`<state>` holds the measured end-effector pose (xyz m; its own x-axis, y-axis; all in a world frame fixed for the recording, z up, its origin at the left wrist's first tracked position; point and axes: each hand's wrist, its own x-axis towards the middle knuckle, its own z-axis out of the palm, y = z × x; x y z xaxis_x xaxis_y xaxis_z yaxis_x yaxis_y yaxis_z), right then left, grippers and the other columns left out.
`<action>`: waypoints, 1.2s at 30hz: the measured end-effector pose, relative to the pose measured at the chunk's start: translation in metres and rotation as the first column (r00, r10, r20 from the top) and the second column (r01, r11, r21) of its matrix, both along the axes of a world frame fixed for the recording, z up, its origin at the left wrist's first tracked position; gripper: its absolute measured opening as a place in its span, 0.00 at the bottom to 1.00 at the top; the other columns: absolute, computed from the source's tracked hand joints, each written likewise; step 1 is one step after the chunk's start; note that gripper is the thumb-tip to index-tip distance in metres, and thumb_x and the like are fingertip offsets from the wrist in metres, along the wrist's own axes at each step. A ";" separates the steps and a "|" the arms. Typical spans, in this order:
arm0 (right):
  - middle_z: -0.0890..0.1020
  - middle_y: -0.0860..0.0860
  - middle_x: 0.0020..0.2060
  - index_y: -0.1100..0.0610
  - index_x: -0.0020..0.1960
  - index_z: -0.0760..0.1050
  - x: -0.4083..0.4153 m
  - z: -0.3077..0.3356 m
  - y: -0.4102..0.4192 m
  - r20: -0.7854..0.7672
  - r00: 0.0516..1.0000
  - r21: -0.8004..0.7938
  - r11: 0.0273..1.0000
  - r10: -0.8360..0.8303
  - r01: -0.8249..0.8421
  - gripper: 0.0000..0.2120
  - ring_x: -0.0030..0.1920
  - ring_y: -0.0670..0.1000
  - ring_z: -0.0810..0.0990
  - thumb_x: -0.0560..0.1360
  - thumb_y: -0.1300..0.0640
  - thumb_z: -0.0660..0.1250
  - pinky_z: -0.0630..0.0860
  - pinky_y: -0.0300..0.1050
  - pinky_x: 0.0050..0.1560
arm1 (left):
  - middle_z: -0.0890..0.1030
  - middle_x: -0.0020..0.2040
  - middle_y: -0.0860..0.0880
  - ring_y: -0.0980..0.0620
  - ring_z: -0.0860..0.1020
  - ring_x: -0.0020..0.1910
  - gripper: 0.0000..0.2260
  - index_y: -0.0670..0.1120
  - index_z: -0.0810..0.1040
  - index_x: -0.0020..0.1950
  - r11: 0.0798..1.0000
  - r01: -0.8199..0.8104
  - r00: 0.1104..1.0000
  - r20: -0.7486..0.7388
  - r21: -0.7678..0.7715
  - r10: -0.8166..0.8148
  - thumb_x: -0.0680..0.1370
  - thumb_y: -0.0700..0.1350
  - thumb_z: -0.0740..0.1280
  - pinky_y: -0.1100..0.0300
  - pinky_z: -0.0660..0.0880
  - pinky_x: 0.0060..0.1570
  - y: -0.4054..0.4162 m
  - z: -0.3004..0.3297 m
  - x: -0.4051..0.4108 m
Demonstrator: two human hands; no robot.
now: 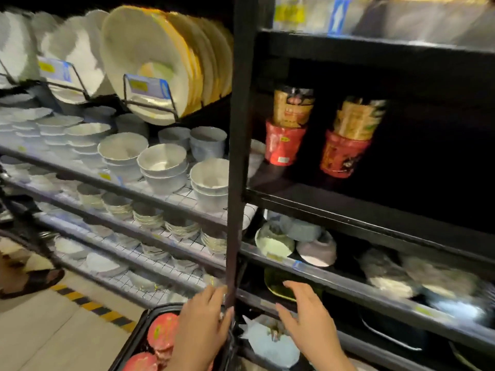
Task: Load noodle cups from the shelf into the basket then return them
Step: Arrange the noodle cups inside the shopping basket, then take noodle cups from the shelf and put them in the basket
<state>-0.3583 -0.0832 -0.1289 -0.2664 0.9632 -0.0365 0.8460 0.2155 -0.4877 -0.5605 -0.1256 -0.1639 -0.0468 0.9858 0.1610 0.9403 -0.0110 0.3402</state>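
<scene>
Motion blur smears the right-hand shelves. The basket [139, 330], cut off below, holds red-lidded noodle cups [162, 332]; 4 more cups [290, 127] stand stacked in 2 pairs on the dark shelf [348, 207]. Left hand [201, 328] and right hand [308, 317] are spread wide, holding nothing, either side of the black upright post [238, 156].

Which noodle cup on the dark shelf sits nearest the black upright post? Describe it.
Start at the black upright post, then the dark shelf to its right. Two cup stacks stand there; take the left stack's bottom cup: plain red, under a gold-and-black cup.
</scene>
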 end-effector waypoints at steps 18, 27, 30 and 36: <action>0.70 0.47 0.68 0.51 0.72 0.61 0.107 0.093 0.115 -0.302 0.914 0.274 0.893 -0.272 0.357 0.27 0.66 0.47 0.70 0.76 0.49 0.65 0.67 0.39 0.61 | 0.73 0.63 0.50 0.50 0.73 0.61 0.21 0.48 0.67 0.69 0.933 0.033 0.966 0.227 0.358 -0.121 0.78 0.51 0.63 0.55 0.72 0.52 0.190 0.117 0.107; 0.66 0.54 0.71 0.54 0.75 0.53 0.113 0.119 0.240 -0.483 0.825 0.162 0.896 -0.294 0.414 0.39 0.68 0.54 0.69 0.72 0.50 0.71 0.69 0.47 0.63 | 0.70 0.62 0.45 0.43 0.74 0.49 0.23 0.45 0.68 0.63 0.918 -0.331 0.813 0.560 0.218 0.160 0.72 0.49 0.69 0.51 0.71 0.46 0.294 0.143 0.094; 0.60 0.56 0.73 0.53 0.76 0.48 0.109 0.116 0.273 -0.548 0.790 0.134 0.903 -0.275 0.408 0.48 0.71 0.57 0.64 0.68 0.50 0.75 0.66 0.54 0.68 | 0.73 0.57 0.42 0.42 0.74 0.55 0.35 0.43 0.70 0.61 0.914 -0.325 0.782 0.612 0.242 0.116 0.63 0.64 0.67 0.53 0.70 0.51 0.320 0.143 0.086; 0.56 0.52 0.75 0.52 0.77 0.39 0.100 0.107 0.303 -0.717 0.685 0.144 0.933 -0.130 0.328 0.60 0.74 0.51 0.57 0.62 0.51 0.79 0.58 0.50 0.72 | 0.71 0.64 0.39 0.41 0.70 0.64 0.47 0.39 0.56 0.72 0.934 -0.296 0.678 0.732 0.202 0.057 0.62 0.49 0.80 0.53 0.69 0.61 0.351 0.146 0.082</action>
<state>-0.2580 0.2196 -0.0223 0.1102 0.9460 0.3048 0.3326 0.2538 -0.9083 -0.4787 0.2251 -0.0180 -0.4314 0.8610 0.2693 0.4124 -0.0773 0.9077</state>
